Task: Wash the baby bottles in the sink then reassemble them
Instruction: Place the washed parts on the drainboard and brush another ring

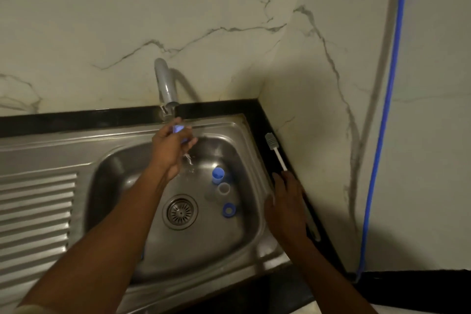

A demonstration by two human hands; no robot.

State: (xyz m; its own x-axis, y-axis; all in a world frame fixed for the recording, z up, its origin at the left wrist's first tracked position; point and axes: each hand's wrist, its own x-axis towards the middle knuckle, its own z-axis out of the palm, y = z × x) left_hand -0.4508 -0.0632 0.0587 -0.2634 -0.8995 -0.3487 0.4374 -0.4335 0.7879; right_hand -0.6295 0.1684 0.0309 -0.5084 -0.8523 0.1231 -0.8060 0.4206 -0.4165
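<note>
Head view, nearest first: both bare forearms reach into frame from 6 o'clock over a stainless steel sink (76,150). A ribbed draining board (35,206) occupies the 9 o'clock side.

1. Right hand (285,208): lies flat, fingers extended, on the black ledge (257,120) at 3 o'clock of the basin. It rests on the white handle of a bottle brush (276,154). The grey brush head points toward 12 o'clock.

2. Basin floor: a round drain strainer (180,211) sits at centre. Three loose bottle parts lie at 2 to 3 o'clock of it, close together but apart:
- a blue screw ring (228,209), lying flat, nearest;
- a pale translucent piece (223,188), open end up;
- a blue cap (218,175), open end up, farthest.

Lettering on these parts is too small to read.

3. Left hand (169,150): raised at 12 o'clock of the strainer, fingers curled round a small blue bottle part (178,129). Only a corner of the part shows; its form cannot be determined. The part is directly beneath the spout of the grey faucet (164,84). Water (188,159) runs off the hand into the basin.

4. Rear: a pale marble-pattern wall (229,7) with grey veins. A blue hose (382,109) hangs down it at 3 o'clock.
</note>
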